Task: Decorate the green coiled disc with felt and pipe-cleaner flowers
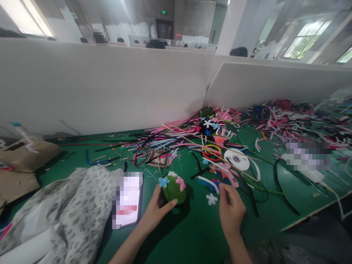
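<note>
My left hand [161,208] is wrapped round a green fuzzy ball [174,193], thumb across its front. Blue, white and pink fuzzy flowers sit on the ball's upper part. To the right, my right hand [231,205] has its fingers pinched at the end of a white pipe cleaner [208,180]. A loose white flower [211,199] lies on the green table [176,238] just left of that hand. Behind the pinched fingers, a blue and red piece [213,184] shows in part.
Left of the ball are a phone [128,200] and a leaf-patterned cloth [79,205]. Pink pliers [228,175], a white tape roll [237,159] and a small patterned box [158,158] lie beyond, amid heaped pipe cleaners [162,135]. A white partition [110,88] stands behind.
</note>
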Motion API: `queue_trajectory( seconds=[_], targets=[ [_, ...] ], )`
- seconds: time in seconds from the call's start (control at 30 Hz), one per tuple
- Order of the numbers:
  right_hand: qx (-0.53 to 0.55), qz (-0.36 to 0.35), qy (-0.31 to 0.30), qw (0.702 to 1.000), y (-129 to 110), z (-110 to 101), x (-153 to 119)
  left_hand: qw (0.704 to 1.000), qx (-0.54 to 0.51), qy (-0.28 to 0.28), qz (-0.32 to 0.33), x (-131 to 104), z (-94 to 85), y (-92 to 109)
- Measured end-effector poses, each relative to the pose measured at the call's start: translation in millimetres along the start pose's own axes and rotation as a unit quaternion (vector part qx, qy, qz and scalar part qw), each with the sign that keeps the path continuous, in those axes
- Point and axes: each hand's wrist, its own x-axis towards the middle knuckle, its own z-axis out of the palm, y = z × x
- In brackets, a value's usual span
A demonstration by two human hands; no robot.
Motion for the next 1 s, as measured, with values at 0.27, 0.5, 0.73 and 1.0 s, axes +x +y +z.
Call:
queue_trajectory(
  seconds=[0.27, 0.5, 0.73, 1.0],
  targets=[
    [0.185, 0.203, -0.04, 0.961, -30.7, 11.8, -15.5, 0.843, 0.378, 0.229, 0.307, 4.4, -13.7, 8.6],
    [0.112, 0.059, -0.197, 0.972, -43.9, 5.4, -15.9, 0.759, 0.534, -0.07, 0.366, -26.1, 25.5, 55.3],
    [-0.013, 0.03, -0.08, 0.996, -11.0, -31.2, 1.9, 0.76, 0.566, -0.159, 0.277, -16.6, 51.4, 53.9],
    [0.043, -0.107, -0.173, 0.978, -15.5, -32.5, -15.9, 0.857, 0.434, -0.23, 0.16, -27.8, 80.0, 58.5]
  ],
)
